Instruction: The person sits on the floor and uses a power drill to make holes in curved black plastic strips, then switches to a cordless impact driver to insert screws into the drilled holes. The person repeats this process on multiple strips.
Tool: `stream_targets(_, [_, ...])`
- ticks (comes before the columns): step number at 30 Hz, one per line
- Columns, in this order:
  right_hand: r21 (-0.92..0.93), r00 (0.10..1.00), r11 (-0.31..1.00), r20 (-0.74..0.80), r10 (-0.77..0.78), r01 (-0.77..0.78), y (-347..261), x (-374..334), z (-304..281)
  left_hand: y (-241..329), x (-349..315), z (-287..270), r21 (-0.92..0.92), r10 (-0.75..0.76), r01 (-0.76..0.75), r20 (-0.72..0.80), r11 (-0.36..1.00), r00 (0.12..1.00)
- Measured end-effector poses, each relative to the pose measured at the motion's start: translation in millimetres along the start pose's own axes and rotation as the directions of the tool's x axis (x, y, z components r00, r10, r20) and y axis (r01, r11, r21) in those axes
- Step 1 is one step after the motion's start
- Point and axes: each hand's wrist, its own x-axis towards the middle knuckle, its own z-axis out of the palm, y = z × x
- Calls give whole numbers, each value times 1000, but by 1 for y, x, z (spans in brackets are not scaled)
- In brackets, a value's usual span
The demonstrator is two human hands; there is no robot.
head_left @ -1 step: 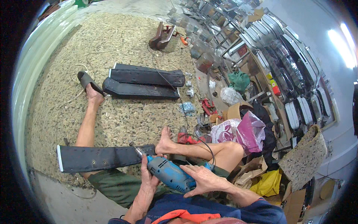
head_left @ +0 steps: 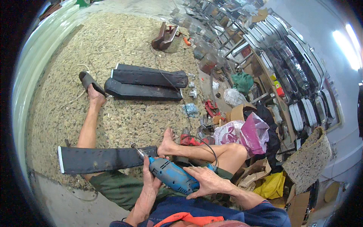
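Observation:
A blue electric drill lies tilted across my lap, its metal chuck up to the left. My left hand is closed round its front end, just behind the chuck. Over the rear of the body rests my right hand, thumb below and fingers on top, gripping it. The chuck tip is above the right end of a long black covered panel with a white left edge and small holes. That panel spans my outstretched left leg and reaches toward my right foot; whether the tip touches it I cannot tell.
Two more black panels lie ahead on the speckled foam mat. The drill's cord crosses them. A red power tool, a small bag of screws and plastic bags sit to the right, beside a cluttered rack. A brown bracket stands farther off.

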Motion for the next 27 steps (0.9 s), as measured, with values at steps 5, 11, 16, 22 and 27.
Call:
stream_targets(5, [14, 989, 996, -119, -91, 94, 23, 5, -5, 2, 6, 13, 37, -12, 16, -88, 999, 996])
stream_targets(11, [276, 926, 888, 26, 376, -368, 21, -2, -4, -15, 13, -2, -24, -10, 14, 159, 1000, 987])
stream_targets(16, [519, 778, 617, 166, 606, -591, 18, -1, -3, -35, 28, -8, -14, -213, 213, 6, 977, 977])
stream_targets(22, [460, 745, 607, 213, 632, -648, 35, 4, 19, -43, 51, -20, -44, -311, 309, -29, 950, 950])
stream_targets(27, [511, 655, 465, 293, 696, -723, 51, 5, 25, -45, 53, -31, -117, -329, 320, -61, 940, 942])
